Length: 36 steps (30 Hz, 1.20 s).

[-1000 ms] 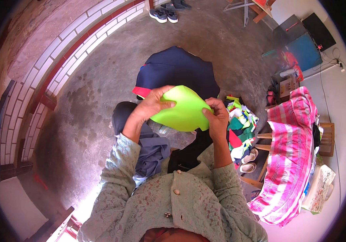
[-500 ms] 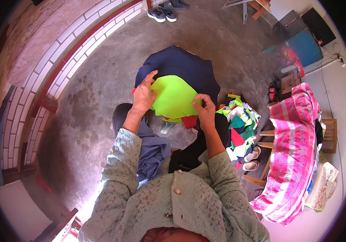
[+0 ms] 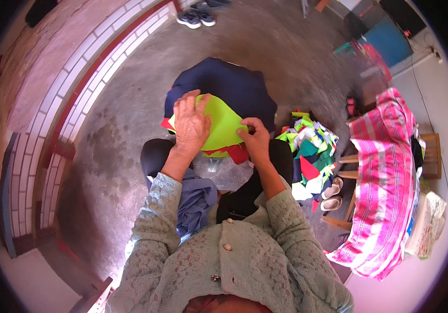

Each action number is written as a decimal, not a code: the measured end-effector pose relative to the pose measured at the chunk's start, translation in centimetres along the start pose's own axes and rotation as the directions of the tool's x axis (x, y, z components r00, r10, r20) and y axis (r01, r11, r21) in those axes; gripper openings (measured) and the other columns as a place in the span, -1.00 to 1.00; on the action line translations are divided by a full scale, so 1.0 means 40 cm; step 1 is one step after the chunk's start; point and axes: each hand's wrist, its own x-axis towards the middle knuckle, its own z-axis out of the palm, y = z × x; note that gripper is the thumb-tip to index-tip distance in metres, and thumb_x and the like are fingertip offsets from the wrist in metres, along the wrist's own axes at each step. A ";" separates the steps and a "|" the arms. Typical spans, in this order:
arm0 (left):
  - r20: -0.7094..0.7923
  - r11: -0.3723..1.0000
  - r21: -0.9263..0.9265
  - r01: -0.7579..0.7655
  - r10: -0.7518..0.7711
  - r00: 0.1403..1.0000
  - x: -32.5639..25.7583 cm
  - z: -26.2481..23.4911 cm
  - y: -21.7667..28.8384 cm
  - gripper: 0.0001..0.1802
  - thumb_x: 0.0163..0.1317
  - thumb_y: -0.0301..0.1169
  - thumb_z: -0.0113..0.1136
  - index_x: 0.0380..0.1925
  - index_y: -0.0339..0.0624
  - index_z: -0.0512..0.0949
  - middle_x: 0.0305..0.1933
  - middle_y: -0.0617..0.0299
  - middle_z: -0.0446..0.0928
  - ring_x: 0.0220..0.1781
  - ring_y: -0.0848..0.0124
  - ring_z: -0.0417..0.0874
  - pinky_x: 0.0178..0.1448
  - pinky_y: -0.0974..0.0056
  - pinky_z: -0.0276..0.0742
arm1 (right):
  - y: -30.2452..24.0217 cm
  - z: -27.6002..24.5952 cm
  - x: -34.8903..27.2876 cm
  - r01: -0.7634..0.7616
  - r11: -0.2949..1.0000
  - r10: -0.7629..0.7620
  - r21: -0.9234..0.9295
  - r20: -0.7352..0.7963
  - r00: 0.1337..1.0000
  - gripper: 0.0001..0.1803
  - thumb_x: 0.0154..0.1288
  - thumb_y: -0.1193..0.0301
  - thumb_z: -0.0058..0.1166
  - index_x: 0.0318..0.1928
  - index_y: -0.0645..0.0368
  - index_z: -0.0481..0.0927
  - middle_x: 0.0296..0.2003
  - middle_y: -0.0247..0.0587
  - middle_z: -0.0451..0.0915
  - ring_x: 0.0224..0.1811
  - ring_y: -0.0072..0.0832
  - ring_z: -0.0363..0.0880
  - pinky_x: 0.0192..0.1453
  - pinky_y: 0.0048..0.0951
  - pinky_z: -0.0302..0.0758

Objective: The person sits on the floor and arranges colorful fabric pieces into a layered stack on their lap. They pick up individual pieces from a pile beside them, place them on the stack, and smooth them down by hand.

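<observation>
Grey floor (image 3: 124, 99), lime cloth (image 3: 222, 121), slanting down rightward

Dark-stained grey floor (image 3: 130, 104) beside white brickwork (image 3: 28, 167) with red trim (image 3: 65, 149)

The cloth piece (image 3: 221, 121) is plain, smooth and bright lime green; it lies spread out, unfolded, over the near edge of the dark navy cloth (image 3: 218, 78), its far edge sloping down rightward.
</observation>
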 end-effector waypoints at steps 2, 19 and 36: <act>0.061 0.996 0.000 -0.084 0.084 0.995 -0.007 0.056 0.026 -0.43 0.00 -0.44 0.24 0.11 -0.10 0.42 0.28 0.08 0.29 0.39 0.11 0.19 0.41 -0.05 0.06 | -0.009 0.006 0.001 0.153 0.969 -0.160 -0.192 -0.019 0.987 -0.71 -0.08 0.66 0.16 -0.25 0.19 0.54 -0.29 -0.25 0.51 -0.32 -0.48 0.51 -0.18 -0.50 0.45; 0.356 0.960 0.243 -0.139 0.045 0.933 -0.030 0.151 0.041 -0.47 0.28 -0.14 0.01 0.27 0.15 0.32 0.43 0.25 0.15 0.48 0.26 0.07 0.49 0.03 -0.16 | -0.144 -0.124 -0.037 0.128 0.992 -0.129 -0.014 -0.058 0.990 -0.74 -0.03 0.61 0.15 -0.24 0.17 0.53 -0.25 -0.19 0.40 -0.23 -0.40 0.48 -0.20 -0.50 0.47; 0.363 0.974 0.179 -0.139 0.066 0.930 -0.012 0.156 0.068 -0.50 0.25 -0.25 -0.03 0.22 -0.01 0.38 0.40 0.19 0.20 0.47 0.18 0.10 0.48 0.03 -0.13 | 0.474 -0.716 -0.308 -0.577 0.744 0.638 0.338 -0.616 0.462 -0.77 0.11 0.37 0.10 -0.18 0.10 0.56 -0.39 -0.39 0.58 -0.37 -0.60 0.54 -0.35 -0.52 0.43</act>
